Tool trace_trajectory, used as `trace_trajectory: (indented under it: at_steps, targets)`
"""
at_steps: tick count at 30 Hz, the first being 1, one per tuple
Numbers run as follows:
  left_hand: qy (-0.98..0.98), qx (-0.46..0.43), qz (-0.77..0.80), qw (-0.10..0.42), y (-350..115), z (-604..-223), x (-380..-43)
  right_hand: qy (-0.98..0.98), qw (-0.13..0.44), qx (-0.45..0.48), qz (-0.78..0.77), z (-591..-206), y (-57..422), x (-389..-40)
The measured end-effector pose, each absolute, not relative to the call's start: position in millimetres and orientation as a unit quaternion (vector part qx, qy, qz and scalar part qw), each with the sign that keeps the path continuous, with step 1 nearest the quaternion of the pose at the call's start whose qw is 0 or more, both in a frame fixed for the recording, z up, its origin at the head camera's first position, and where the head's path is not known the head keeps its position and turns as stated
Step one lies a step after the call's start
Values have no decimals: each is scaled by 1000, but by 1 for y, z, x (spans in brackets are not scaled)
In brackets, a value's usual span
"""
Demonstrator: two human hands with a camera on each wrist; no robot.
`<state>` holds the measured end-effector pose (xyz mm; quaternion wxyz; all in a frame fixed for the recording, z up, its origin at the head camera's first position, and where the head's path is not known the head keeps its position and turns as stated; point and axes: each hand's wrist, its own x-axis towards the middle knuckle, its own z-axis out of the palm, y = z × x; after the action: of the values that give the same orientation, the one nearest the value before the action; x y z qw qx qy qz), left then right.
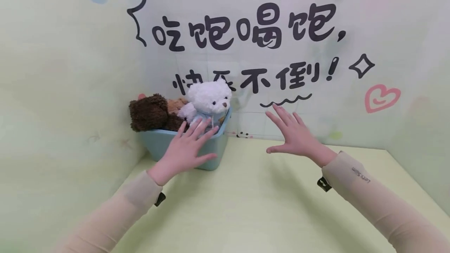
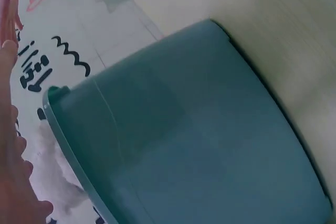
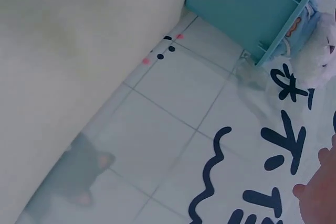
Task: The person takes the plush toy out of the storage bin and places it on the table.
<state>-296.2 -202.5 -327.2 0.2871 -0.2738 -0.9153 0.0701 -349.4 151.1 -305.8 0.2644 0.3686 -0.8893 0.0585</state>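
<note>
My left hand (image 1: 185,148) is raised with spread fingers in front of a blue-green plastic bin (image 1: 154,143), overlapping its front in the head view. A white plush bear (image 1: 208,96) in a light blue top sits up in the bin, beside a dark brown plush (image 1: 149,112) that sticks out over the left rim. My right hand (image 1: 297,138) hovers over the table to the right of the bin, its fingers apart and nothing in it. In the left wrist view the bin's side (image 2: 199,135) fills the middle, and the left hand (image 2: 18,145) shows at the left edge.
The pale table (image 1: 246,206) runs back to a wall (image 1: 263,120) printed with large dark characters. A side wall (image 1: 63,108) stands close to the bin on the left. Each sleeve carries a small black clip (image 1: 324,184) under the cuff.
</note>
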Motion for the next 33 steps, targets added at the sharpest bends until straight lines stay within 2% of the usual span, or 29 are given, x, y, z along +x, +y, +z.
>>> trace_trajectory:
  at_steps: [5,16,23,33]
  targets:
    - [-925,-220,27,307,-221,-338,-307,-875,273,397,43,-281,126,-358]
    - [-887,-166,-85,423,-223,-346,-332,-853,274,443,44,-241,81,-383]
    - [-893,-145,-85,418,-227,-360,-336,-844,265,463,51,-235,53,-397]
    - [-886,-164,-111,420,-236,-372,-336,-836,253,479,89,-231,20,-419]
